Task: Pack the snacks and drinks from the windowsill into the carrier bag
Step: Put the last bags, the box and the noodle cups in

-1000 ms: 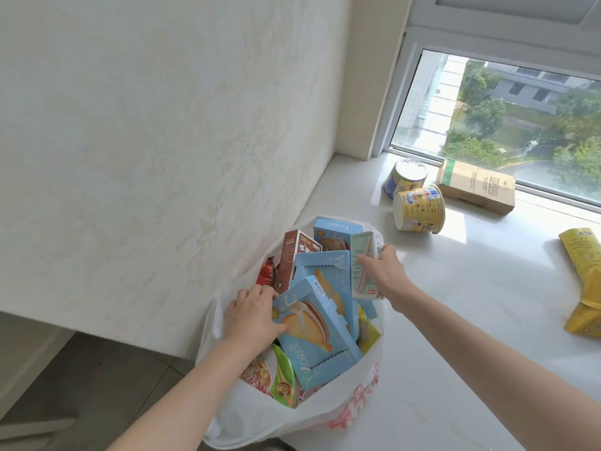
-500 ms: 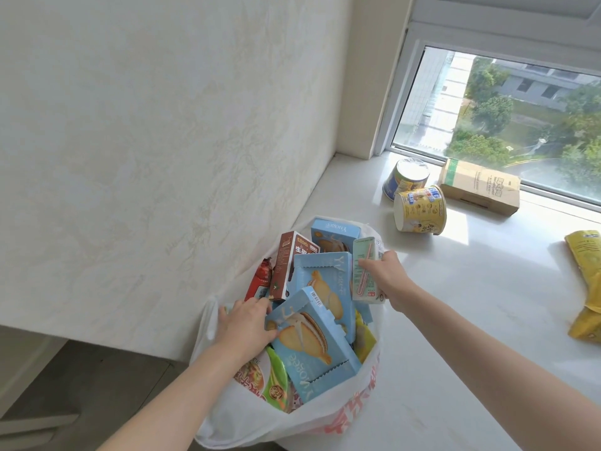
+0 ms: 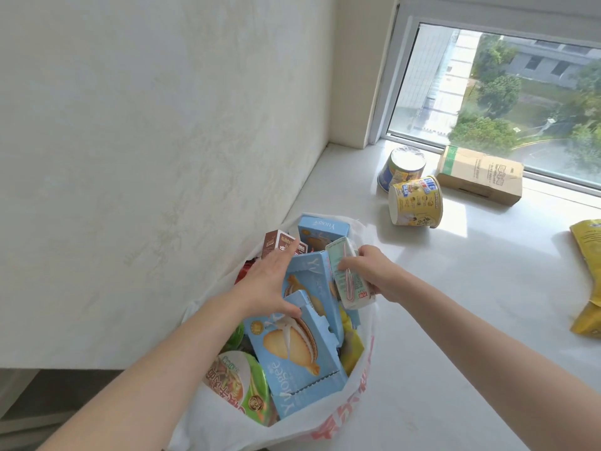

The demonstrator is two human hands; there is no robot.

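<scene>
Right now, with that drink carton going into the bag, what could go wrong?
1. The bag is crammed and boxes stand above its rim, so the drink carton in the right hand may not seat and could slide out.
2. The left hand presses flat on the blue boxes; pushing harder may crush them.
3. The bag seems to sit at the sill's edge above the floor; added weight might tip it.
</scene>
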